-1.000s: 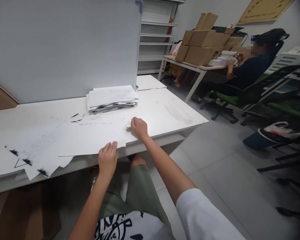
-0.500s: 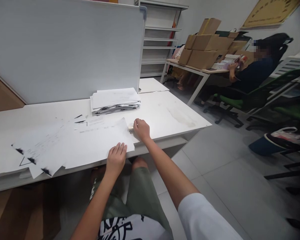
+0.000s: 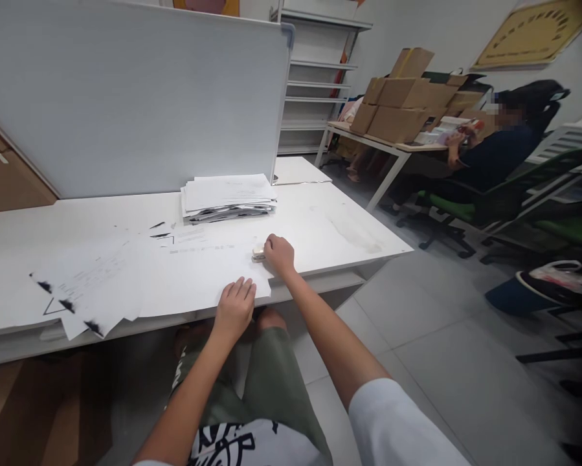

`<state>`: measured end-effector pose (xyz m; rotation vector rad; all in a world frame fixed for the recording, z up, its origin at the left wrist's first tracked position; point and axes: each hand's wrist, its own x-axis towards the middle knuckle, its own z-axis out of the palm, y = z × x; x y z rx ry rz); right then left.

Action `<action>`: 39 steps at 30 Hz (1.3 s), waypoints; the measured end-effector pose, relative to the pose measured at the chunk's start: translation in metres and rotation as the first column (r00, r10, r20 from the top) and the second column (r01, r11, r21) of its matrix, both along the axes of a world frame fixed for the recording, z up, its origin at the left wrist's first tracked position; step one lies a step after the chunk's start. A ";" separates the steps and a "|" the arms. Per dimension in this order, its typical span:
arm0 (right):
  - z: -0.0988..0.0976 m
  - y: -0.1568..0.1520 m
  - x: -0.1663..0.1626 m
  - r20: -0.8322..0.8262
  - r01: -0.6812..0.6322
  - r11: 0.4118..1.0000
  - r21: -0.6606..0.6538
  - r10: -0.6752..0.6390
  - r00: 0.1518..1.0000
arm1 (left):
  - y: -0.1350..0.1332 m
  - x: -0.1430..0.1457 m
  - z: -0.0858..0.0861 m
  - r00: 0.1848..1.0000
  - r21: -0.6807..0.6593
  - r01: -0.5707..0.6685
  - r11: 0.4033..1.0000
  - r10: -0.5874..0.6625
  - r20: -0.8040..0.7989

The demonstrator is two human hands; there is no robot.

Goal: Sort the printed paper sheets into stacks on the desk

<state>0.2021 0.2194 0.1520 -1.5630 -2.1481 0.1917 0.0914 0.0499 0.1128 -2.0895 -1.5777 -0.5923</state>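
A large white paper sheet lies along the front of the desk, its right corner under my hands. My left hand rests on the sheet's near right part, fingers stretched out flat on it; the thumb is hidden. My right hand is closed around a small cream stapler, whose front end points left at the paper's right edge. Whether the sheet is between its jaws I cannot tell. To the left lie printed sheets with black smudged corners, fanned out and overlapping.
A pile of papers stands behind my hands, before a grey-white board. A cardboard box is at the left. Beyond the desk, a person sits near stacked cartons. A blue bin stands right.
The stapler now sits over the sheet's right edge, more of it showing. The sheet's raised far right corner has gone flat. My left hand stays on the paper; the view has shifted slightly.
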 end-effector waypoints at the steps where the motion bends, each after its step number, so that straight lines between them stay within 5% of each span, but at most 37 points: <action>1: 0.000 0.000 0.000 0.022 -0.006 1.000 0.001 0.006 1.000 | 0.000 0.000 0.000 1.000 -0.012 -0.011 1.000 0.011 0.008; 12: 0.001 0.003 0.001 0.013 0.003 0.999 -0.034 -0.003 1.000 | -0.015 -0.044 -0.010 0.921 0.033 -0.292 0.956 0.272 0.278; 19: -0.002 0.004 0.002 -0.033 0.006 0.999 -0.040 -0.007 0.999 | -0.008 -0.021 -0.009 0.963 -0.080 -0.146 0.986 0.160 0.215; 39: -0.004 0.006 0.007 -0.231 0.003 0.997 -0.079 -0.021 0.973 | -0.010 0.001 0.011 0.961 -0.260 -0.158 0.953 0.208 0.179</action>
